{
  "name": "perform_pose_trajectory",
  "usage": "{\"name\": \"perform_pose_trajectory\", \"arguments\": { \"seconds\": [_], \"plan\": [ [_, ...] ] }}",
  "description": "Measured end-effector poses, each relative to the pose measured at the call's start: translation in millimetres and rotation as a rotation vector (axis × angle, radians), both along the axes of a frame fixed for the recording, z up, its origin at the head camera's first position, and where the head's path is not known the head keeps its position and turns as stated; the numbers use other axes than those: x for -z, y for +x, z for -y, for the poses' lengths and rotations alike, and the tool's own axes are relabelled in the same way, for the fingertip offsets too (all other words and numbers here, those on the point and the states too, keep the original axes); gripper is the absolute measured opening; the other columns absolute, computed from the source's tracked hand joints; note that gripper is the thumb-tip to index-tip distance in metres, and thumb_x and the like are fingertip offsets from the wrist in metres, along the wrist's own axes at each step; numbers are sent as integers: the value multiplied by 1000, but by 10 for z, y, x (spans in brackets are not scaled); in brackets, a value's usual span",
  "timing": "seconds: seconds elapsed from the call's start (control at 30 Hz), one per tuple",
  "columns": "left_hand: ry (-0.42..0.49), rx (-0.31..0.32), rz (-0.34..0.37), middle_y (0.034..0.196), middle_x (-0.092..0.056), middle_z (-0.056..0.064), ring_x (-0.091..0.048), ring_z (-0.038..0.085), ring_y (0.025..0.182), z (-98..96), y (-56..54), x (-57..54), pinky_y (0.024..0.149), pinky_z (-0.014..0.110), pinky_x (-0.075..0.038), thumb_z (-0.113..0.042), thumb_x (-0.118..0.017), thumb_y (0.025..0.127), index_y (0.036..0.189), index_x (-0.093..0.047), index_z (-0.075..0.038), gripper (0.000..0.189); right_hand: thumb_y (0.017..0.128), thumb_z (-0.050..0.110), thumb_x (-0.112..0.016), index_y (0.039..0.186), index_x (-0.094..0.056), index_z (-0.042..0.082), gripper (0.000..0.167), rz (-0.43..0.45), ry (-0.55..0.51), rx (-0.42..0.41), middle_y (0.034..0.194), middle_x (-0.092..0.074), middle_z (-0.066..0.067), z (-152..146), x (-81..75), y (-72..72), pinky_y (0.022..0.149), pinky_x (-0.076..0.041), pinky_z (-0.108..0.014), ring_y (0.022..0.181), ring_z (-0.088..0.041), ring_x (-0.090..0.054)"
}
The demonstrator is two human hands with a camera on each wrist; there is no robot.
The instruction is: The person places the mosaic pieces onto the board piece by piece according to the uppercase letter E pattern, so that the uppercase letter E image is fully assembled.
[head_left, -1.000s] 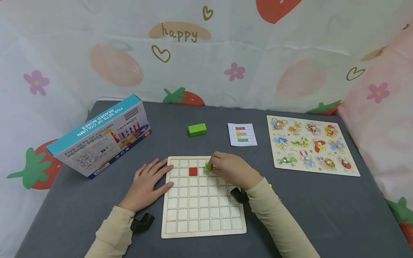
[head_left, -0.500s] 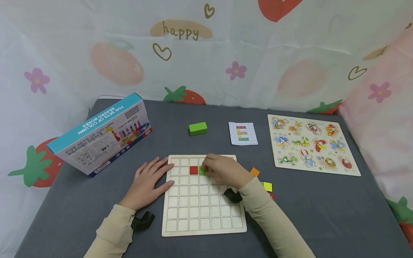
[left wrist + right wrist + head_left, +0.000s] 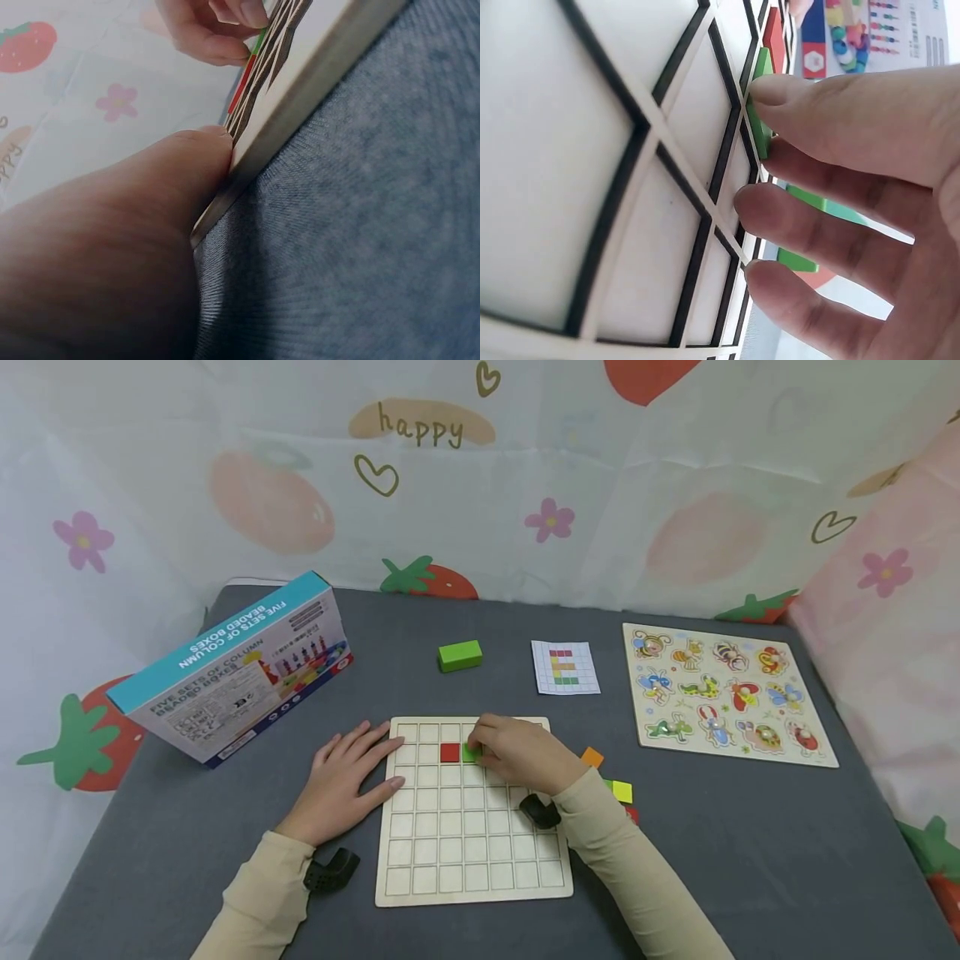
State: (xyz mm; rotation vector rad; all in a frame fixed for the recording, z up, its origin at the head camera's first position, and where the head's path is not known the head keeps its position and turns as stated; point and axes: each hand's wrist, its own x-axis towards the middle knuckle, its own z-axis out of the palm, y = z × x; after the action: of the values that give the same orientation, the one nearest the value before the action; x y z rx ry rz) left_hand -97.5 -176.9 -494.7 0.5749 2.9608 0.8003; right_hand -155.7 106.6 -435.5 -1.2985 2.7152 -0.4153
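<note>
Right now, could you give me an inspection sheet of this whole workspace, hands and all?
Surface: dark grey cloth.
Job's things: gridded board bearing a red tile; green tile to its right, partly hidden; loose tiles beside the board's right edge; pattern card beyond.
Clutter: box at left, green block beyond the board, picture board at right.
Hands: left hand rests on the board's left edge; right hand pinches the green tile.
Cables: nothing seen.
Surroundings: printed fabric behind and at both sides.
</note>
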Motion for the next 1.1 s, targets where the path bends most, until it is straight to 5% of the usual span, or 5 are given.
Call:
{"name": "perform_pose_trajectory", "arguments": {
  "seconds": [0.3,0.6,0.8,1.1],
  "plan": [
    [-4,-5,4,155,-32,5,-19,31,145,-3,8,-12,113,59,-10,-51,-55,93,147,-41,-26,61,87,16,-71,108,-67,13,21,-38,8,35,103,-62,2,-179,-123,41,74,-53,-26,85,-9,-62],
    [-9,-4,8,155,-32,6,-19,31,145,-5,12,-34,113,60,-10,-50,-55,93,147,-41,-25,61,87,14,-72,114,-65,7,29,46,77,259,106,-63,-4,-814,-261,150,67,-51,-28,80,-12,-59],
    [-10,-2,9,155,-31,6,-18,31,146,6,12,-47,113,59,-10,-50,-55,93,147,-41,-25,60,88,18,-70,114,-65,8,27,82,149,389,108,-63,-6,-1135,-190,216,77,-54,-36,90,-17,-62],
    [-9,-2,17,155,-31,6,-18,32,146,-13,12,-39,113,60,-10,-50,-55,94,147,-41,-25,60,87,17,-72,108,-66,9,23,59,102,383,104,-63,-5,-1271,-49,238,77,-55,-35,88,-15,-61]
  ]
}}
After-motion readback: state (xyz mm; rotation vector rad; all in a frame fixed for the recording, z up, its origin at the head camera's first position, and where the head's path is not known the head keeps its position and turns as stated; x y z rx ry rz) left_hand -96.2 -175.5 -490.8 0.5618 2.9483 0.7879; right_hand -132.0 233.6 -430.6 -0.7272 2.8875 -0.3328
